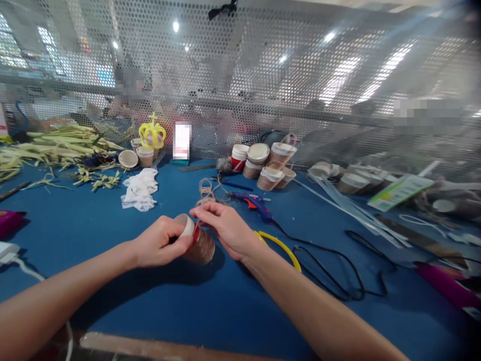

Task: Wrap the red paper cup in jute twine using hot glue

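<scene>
My left hand (163, 241) grips a paper cup (203, 249) by its pale rim, thumb outside and fingers around the edge. The cup is tilted above the table, its lower part wrapped in brown twine and a red band showing near the rim. My right hand (225, 225) is at the cup's far side, its thumb and forefinger pinching the twine (197, 224) by the red band. Loose loops of twine (206, 190) lie just behind my right hand. A blue glue gun (259, 205) with an orange trigger rests on the table to its right.
Several twine-wrapped cups (270, 176) stand at the back. Glue sticks (349, 205), a black cable (338, 255) and a yellow ring (281, 243) lie right. Leftward are white crumpled cloth (141, 189), a yellow crown (152, 134) and plant strips (56, 145). A perforated screen (248, 60) rises behind.
</scene>
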The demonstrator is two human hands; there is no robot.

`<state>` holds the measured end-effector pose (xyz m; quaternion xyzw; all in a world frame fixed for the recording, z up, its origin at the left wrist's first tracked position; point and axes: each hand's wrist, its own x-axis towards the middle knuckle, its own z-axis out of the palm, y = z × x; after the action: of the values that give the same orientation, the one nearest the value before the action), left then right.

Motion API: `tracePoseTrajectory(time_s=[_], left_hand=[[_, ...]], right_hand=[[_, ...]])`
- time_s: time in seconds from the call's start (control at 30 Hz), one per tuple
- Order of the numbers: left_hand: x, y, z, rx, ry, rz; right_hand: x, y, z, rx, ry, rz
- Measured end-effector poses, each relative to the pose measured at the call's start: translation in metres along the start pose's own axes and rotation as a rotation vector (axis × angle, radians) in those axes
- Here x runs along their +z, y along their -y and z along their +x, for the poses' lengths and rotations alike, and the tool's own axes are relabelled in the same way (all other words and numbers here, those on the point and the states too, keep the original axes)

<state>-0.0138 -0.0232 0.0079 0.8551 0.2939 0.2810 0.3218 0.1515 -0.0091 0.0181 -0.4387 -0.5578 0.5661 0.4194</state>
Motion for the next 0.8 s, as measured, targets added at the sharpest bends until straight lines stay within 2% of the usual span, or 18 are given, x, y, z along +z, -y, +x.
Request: tracePoseTrajectory(time_s=[0.17, 0.33, 0.53, 0.8], left_hand=[[0.002, -0.001, 0.003, -0.357, -0.070, -0.443], [0.003, -0.003, 0.009, -0.579, -0.146, -0.586], [0.006, -0.001, 0.011, -0.653, -0.180, -0.651], [0.006, -0.010, 0.009, -0.642, -0.100, -0.698]], right_hand=[[-0.006, 0.009, -0.006, -0.100, -0.089, 0.034], [-0.010, 0.011, -0.010, -0.235, -0.144, -0.008], [-0.012, 0.007, -0.008, -0.263, -0.175, -0.070], [-0.011, 0.002, -0.005, -0.268, -0.163, -0.106]])
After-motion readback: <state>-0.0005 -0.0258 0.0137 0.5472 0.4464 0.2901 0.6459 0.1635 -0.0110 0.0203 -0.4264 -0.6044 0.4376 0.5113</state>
